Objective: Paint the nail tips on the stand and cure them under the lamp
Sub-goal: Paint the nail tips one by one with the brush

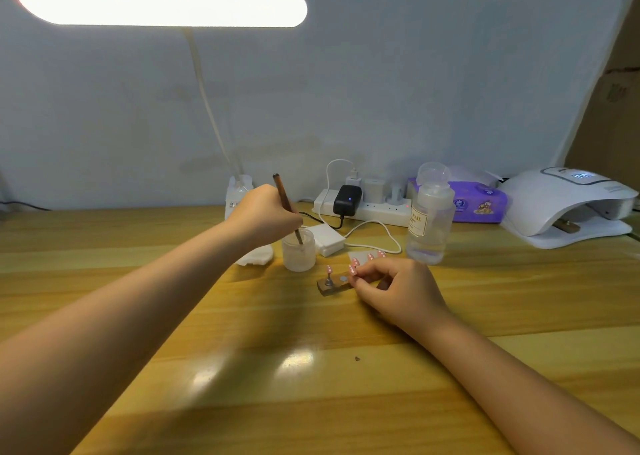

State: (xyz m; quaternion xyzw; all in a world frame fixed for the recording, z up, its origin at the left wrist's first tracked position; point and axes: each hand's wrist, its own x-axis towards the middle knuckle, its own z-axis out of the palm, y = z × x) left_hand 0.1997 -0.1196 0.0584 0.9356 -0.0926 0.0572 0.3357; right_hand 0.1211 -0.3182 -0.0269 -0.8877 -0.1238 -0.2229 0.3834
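My left hand [265,214] grips a brown-handled brush [284,200], whose tip dips into a small frosted glass cup [298,252]. A small wooden stand [330,286] lies on the table with one pink painted nail tip [328,270] upright on a metal holder. My right hand [391,285] pinches another pink nail tip [354,267] just above the stand's right end. More pink tips [375,255] lie on a clear sheet behind my right hand. The white curing lamp [568,205] sits at the far right, its display lit.
A clear liquid bottle [429,219] stands right of the cup. White pads [325,238], a power strip [363,205] with adapters and cables, a purple tissue pack [479,203] and a lit desk lamp [162,4] line the back. A cardboard box [613,91] stands far right.
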